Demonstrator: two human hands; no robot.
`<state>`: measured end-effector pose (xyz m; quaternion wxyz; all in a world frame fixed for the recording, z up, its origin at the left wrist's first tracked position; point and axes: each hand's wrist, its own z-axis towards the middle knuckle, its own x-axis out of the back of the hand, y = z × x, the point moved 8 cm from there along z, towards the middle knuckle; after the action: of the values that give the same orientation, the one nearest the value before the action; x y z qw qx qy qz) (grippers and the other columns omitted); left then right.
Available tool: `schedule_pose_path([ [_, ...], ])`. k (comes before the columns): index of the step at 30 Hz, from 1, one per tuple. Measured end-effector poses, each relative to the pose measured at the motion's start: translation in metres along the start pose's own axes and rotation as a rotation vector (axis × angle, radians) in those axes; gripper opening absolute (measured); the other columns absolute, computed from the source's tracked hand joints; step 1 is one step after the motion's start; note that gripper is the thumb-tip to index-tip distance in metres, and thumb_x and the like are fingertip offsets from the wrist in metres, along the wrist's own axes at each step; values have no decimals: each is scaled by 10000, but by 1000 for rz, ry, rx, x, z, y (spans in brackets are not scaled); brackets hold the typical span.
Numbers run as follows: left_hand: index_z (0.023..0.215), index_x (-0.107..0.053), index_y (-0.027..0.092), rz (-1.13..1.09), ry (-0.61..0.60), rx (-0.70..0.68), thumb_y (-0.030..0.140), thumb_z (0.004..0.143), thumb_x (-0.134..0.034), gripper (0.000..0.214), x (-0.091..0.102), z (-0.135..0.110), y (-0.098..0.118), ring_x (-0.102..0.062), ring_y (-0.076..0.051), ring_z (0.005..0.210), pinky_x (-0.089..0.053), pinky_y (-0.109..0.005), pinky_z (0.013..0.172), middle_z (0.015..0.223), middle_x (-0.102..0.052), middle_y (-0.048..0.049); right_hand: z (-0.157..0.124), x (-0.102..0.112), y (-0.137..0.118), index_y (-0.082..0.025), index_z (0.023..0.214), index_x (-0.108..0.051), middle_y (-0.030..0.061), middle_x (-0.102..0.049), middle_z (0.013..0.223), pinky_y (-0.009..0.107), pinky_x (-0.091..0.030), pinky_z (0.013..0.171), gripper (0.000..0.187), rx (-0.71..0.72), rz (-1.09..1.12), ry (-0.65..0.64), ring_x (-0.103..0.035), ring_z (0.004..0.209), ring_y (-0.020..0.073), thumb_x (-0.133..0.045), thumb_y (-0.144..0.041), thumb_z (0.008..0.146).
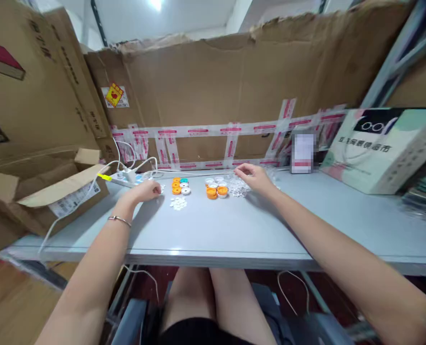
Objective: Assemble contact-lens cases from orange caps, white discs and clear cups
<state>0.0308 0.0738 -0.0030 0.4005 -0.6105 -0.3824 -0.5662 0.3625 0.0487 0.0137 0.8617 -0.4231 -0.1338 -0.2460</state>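
Orange, teal and white round parts [177,190] sit as a small block mid-bench, left of centre: 3 orange, 1 teal, 2 white by my count. Right of it, cup-like parts [212,193]: 2 orange-topped in front, roughly 4 white-topped behind; stacking hides the true total. Looks part-way: pieces are grouped, but loose stock remains. No telling which, if any, are finished.

Loose stock: 1 pile of white chips [178,204] in front of the block, 1 heap of small pale pieces [238,186] beside the cups. Too small to count.

Left hand [150,190]: fingers curled in, just left of the block; can't tell if it grips anything. Right hand [255,178]: thumb and index close together at the heap, contents unclear.

Outward on the bench [213,230]: 1 power strip [126,179], 1 open carton [69,191], 1 printed box [374,148].
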Motion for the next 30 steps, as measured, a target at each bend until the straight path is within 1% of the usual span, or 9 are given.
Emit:
schedule_pose_path([
  [8,881,-635,148,-20,84,62,202,711,-485,233,4,5,-3,-612,-191,747,-434,-237,616,857,-687,-70,-4,-1,-3,-166,720,-605,43,-655,718,291,-457,680,201,-11,-4,-20,-584,681,161,-524,-349,743],
  [14,685,-624,162,-72,135,53,156,657,-504,124,7,5,-4,-602,-188,652,-422,-239,567,716,-679,-58,-6,-7,-2,-163,721,-610,41,-650,717,290,-455,682,180,-37,26,-55,-586,676,159,-540,-329,733],
  [17,636,-602,158,-111,216,14,158,663,-495,110,14,5,0,-586,-188,612,-418,-251,562,662,-658,-62,-6,-8,-1,-166,724,-609,36,-646,705,293,-453,676,185,-51,56,-57,-585,674,160,-546,-339,731],
  [19,677,-595,155,-143,315,-16,182,703,-475,126,25,2,6,-580,-186,638,-423,-257,587,693,-653,-67,-7,-8,-3,-169,719,-608,32,-644,699,298,-452,675,185,-58,77,-53,-581,672,161,-554,-346,726],
  [21,757,-587,153,-182,428,-57,227,759,-451,155,42,-1,20,-574,-181,692,-428,-259,627,761,-649,-71,-7,-8,-6,-172,709,-607,29,-641,694,306,-450,682,185,-63,106,-52,-576,673,162,-568,-352,719],
  [23,814,-577,154,-219,508,-124,287,798,-452,183,61,-4,43,-562,-165,725,-426,-253,660,809,-643,-62,-8,-8,-11,-173,699,-607,27,-636,686,314,-451,693,190,-69,148,-64,-574,672,160,-586,-361,712],
  [26,802,-582,170,-265,539,-264,341,808,-493,193,88,-6,92,-544,-127,697,-414,-221,648,782,-635,-19,-11,-12,-22,-170,719,-607,24,-631,690,318,-466,705,219,-76,254,-117,-584,674,153,-595,-390,718],
  [27,783,-585,163,-308,559,-349,329,805,-509,185,98,-8,112,-535,-121,667,-405,-218,618,744,-627,-16,-12,-13,-27,-170,741,-608,25,-634,701,319,-474,711,234,-76,297,-143,-592,681,151,-590,-403,726],
  [30,724,-573,151,-389,564,-533,302,800,-531,174,114,-12,160,-515,-105,612,-385,-209,572,671,-603,-3,-18,-17,-46,-185,853,-603,20,-652,752,325,-495,750,275,-68,447,-228,-619,721,145,-584,-436,742],
])
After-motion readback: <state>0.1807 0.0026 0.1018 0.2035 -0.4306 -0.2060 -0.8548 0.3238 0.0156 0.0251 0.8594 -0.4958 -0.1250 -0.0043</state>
